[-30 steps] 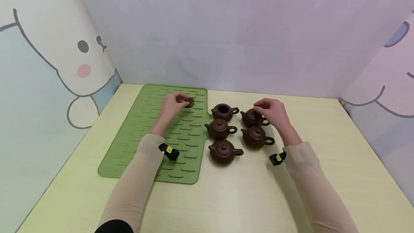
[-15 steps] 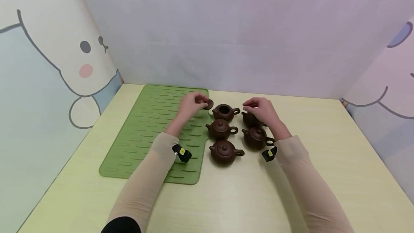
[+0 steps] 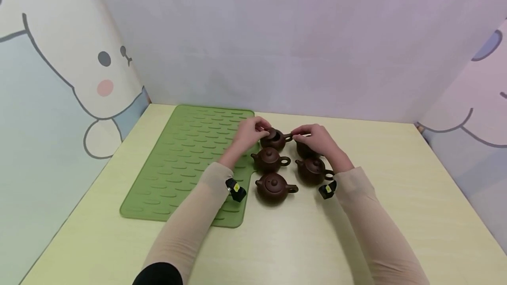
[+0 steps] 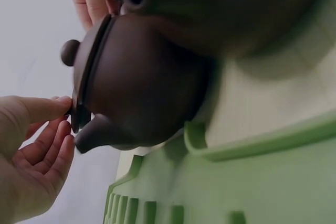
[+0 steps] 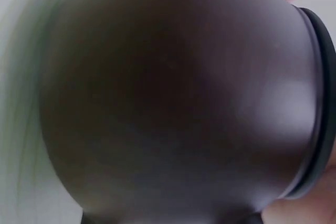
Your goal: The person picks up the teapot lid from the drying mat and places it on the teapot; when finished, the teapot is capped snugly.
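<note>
My left hand [image 3: 248, 133] pinches a small dark brown lid [image 4: 77, 116] by its edge. The lid is tilted over the mouth of the back left teapot [image 3: 275, 145], which shows partly uncovered. At that teapot's handle, the thumb and fingertips of my right hand [image 3: 317, 139] pinch its end. Under the right hand the back right teapot [image 3: 304, 150] is mostly hidden. A lidded teapot [image 3: 267, 160] stands just in front of the open one; its round knob and spout show large in the left wrist view.
Two more lidded brown teapots, one front left [image 3: 273, 189] and one front right [image 3: 311, 171], stand close by. A green ridged mat [image 3: 186, 162] lies left of the teapots on the pale wooden table [image 3: 301, 241]. A pale wall [image 3: 277, 56] rises behind.
My left hand has carried the lid rightward from above the mat to the open teapot's mouth. My right hand has moved left, from the back right teapot to the open teapot's handle.
</note>
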